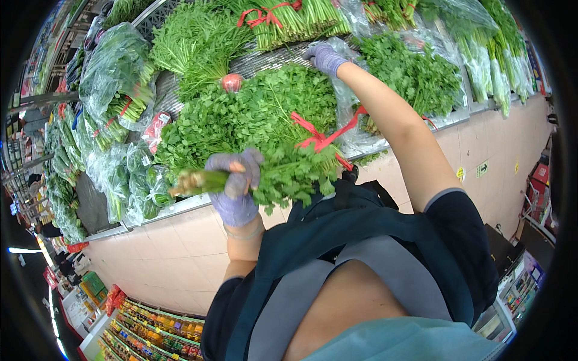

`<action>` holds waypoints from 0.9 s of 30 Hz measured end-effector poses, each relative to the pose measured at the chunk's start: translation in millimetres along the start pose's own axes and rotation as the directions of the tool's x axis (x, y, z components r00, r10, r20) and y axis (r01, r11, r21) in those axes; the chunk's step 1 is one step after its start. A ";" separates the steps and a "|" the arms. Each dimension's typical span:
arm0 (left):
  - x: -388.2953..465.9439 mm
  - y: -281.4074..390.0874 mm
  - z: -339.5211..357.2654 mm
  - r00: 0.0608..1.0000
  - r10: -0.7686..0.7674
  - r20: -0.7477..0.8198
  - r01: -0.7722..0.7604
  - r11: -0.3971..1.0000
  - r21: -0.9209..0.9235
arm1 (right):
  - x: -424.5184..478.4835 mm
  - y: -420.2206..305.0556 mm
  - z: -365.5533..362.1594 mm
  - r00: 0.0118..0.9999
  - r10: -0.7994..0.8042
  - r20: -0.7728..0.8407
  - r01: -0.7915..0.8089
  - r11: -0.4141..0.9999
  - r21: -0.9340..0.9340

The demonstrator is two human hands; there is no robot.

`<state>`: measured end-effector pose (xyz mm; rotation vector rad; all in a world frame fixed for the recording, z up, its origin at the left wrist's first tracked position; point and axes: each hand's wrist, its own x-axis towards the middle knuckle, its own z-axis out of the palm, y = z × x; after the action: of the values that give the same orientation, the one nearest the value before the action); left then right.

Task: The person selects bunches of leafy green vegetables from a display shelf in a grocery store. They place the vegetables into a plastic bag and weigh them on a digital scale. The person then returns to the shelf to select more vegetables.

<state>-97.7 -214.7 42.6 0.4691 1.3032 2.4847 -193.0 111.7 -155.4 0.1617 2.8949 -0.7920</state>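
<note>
My left hand [235, 180], in a purple-grey knit glove with some fingertips bare, is closed around the stems of a leafy green herb bunch [289, 176]. Its pale root ends point left, slightly blurred, and its leaves spread to the right. Below it on the display lies a wide heap of coriander-like herbs [262, 108]. Farther up, my right hand [327, 58], gloved the same way, reaches over the dark textured display surface [275, 58]. Its fingers are curled beside a clear plastic sheet [345, 99]; whether they grip it is hidden. Red ribbon ties [320, 137] lie over the herbs.
Another coriander heap [406, 72] lies right of the plastic. Feathery greens [194, 45] and red-tied stem bundles [298, 22] fill the back. Bagged vegetables [144, 176] sit at left. A metal front edge [189, 205] borders the tiled floor [180, 252]; bottle shelves [153, 334] stand behind me.
</note>
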 end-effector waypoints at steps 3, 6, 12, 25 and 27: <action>-16.0 3.1 -26.9 1.000 0.000 0.010 -0.001 0.996 0.089 | 27.6 14.7 8.4 0.973 0.098 0.207 -0.042 0.965 -0.260; -30.7 3.2 -39.7 0.984 -0.050 -0.173 0.066 0.994 0.086 | 32.8 15.6 7.9 0.977 0.095 0.193 -0.050 0.973 -0.226; -20.0 -7.1 -50.8 0.970 -0.109 -0.216 0.121 0.992 0.045 | 23.9 35.8 7.3 0.969 0.024 0.248 0.022 0.984 -0.180; 33.2 -31.0 -30.2 0.969 -0.223 -0.103 0.232 0.969 0.089 | 0.8 25.5 -25.2 0.991 0.117 -0.061 -0.077 0.885 0.458; 49.2 -38.9 -10.0 0.934 -0.323 -0.155 0.332 0.943 0.034 | -20.1 -3.6 -50.9 0.992 0.111 -0.055 -0.054 0.786 0.616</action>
<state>-142.1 -181.0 12.2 0.0697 1.3852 2.2391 -178.9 133.4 -107.0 0.3928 2.5576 -1.7251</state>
